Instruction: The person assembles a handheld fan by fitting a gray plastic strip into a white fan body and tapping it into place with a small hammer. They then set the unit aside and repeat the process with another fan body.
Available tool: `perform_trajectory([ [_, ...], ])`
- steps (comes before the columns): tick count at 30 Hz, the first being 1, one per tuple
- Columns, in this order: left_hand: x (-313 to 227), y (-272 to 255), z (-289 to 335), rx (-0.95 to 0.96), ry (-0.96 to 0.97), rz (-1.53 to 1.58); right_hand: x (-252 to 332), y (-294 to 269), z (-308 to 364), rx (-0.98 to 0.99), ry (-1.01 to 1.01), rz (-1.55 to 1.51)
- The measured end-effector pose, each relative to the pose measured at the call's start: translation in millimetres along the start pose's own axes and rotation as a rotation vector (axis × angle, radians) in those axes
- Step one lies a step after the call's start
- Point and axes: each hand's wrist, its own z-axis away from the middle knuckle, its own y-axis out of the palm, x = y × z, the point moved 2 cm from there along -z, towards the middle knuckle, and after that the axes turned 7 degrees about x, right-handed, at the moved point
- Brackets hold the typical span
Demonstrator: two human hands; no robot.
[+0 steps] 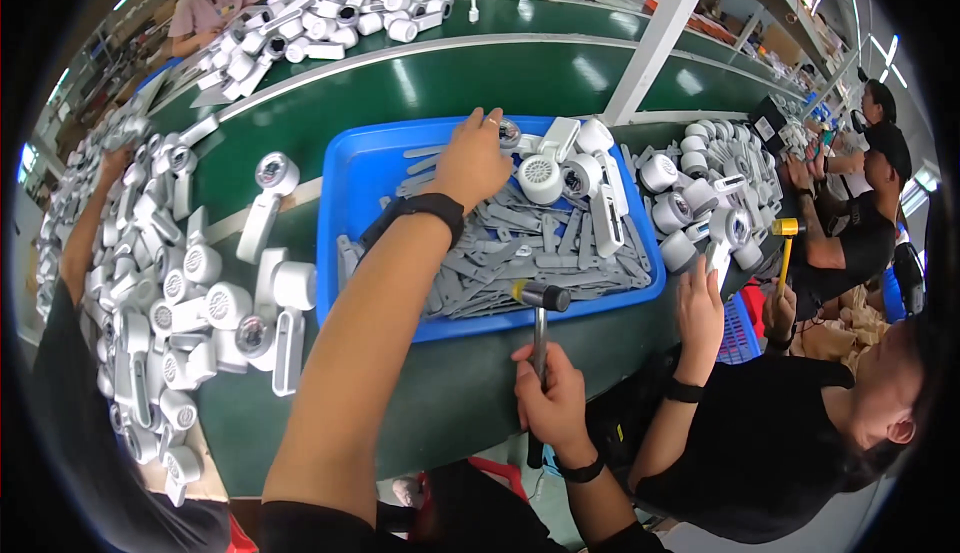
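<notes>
My left hand (474, 161) reaches over the far side of a blue tray (338, 168), back of the hand up, fingers curled down at a white handheld fan (508, 133). The fan's round end shows beside the fingers; the rest of that grip is hidden. My right hand (552, 393), closer to me, is closed around the handle of a hammer (541, 296) with a dark cylindrical head, held upright before the tray's near rim. Many flat grey plastic strips (500, 243) fill the tray. Several white fans (541, 179) lie on them at the right.
Piles of white fans (205, 264) cover the left bench, with another heap (350, 13) across the green belt (400, 83). At right, a co-worker's hand (699, 308) touches a fan beside more fans and grey strips (735, 158). Another person holds a yellow-headed hammer (787, 228). A white post (660, 38) rises behind.
</notes>
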Motion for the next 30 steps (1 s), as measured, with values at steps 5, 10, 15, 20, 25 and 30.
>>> perform_trajectory([
  [5,4,18,-24,-0.045,0.024,-0.02,2,-7,-5,0.008,0.038,-0.095],
  [10,-14,-58,3,-0.258,0.105,-0.076,6,-8,-6,0.019,0.034,-0.087],
  [15,-34,-163,88,-0.358,-0.055,-0.198,-2,-12,-6,0.007,-0.018,-0.119],
  [20,-63,-219,239,-0.121,-0.473,0.027,-1,-19,-2,0.054,-0.081,-0.149],
  [25,-43,-188,370,-0.095,-0.649,0.16,-5,5,-9,0.111,-0.088,-0.064],
  [30,-30,-163,402,-0.109,-0.645,0.121,-2,5,-5,0.142,-0.089,0.065],
])
